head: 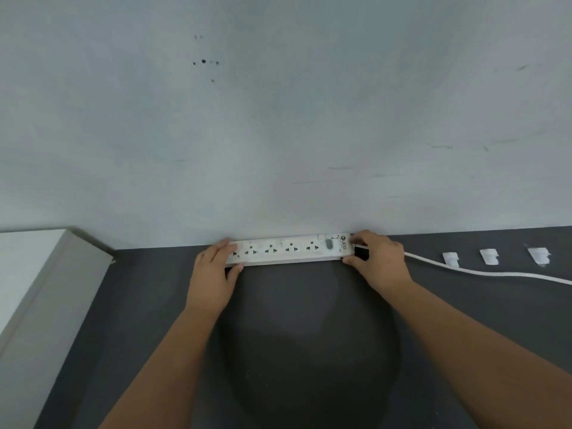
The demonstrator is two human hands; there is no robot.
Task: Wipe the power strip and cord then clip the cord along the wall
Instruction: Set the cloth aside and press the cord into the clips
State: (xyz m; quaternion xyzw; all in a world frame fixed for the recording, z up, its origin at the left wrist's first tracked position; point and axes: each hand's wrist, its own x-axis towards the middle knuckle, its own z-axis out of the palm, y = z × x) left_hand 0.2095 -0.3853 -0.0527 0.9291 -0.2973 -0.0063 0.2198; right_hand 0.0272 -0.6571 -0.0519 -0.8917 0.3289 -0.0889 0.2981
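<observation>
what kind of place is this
Probably the floor edge of a plain room indoors, though it could be a dark counter. A scuffed pale wall meets a dark grey surface, where a power strip lies against the wall.

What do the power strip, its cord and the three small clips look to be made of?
Power strip: likely hard white plastic, matte and scuffed, with moulded sockets. Cord: looks like a white flexible sheath, rubber or vinyl, since it curves loosely. Clips: whitish, probably plastic; too blurred to be sure.
</observation>
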